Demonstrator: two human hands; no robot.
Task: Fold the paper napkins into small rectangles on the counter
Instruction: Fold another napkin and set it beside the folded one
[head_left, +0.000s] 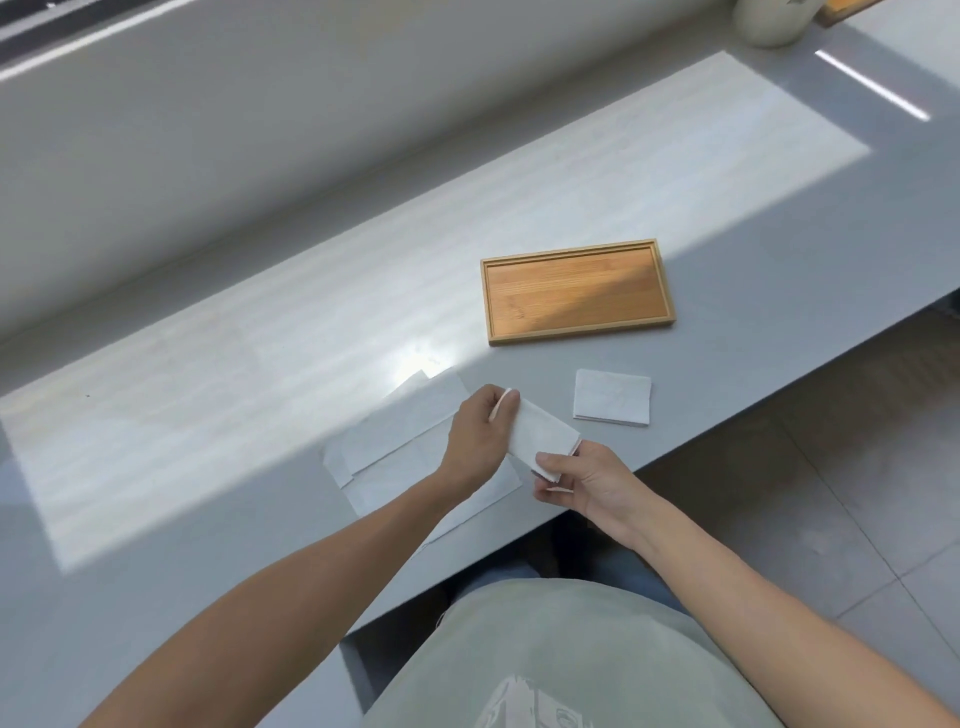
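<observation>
Both hands hold one white paper napkin (540, 434), folded into a narrow strip, just above the counter's front edge. My left hand (480, 436) pinches its far end between thumb and fingers. My right hand (582, 480) grips its near end. A folded napkin rectangle (613, 397) lies flat on the counter to the right. Several unfolded napkins (400, 441) lie spread under my left hand and forearm, partly hidden by them.
A shallow wooden tray (576, 291) sits on the grey counter (234, 415) beyond the napkins. A pale round container (771, 21) stands at the far right corner. The counter's front edge runs diagonally past my right hand, with tiled floor (831, 467) below.
</observation>
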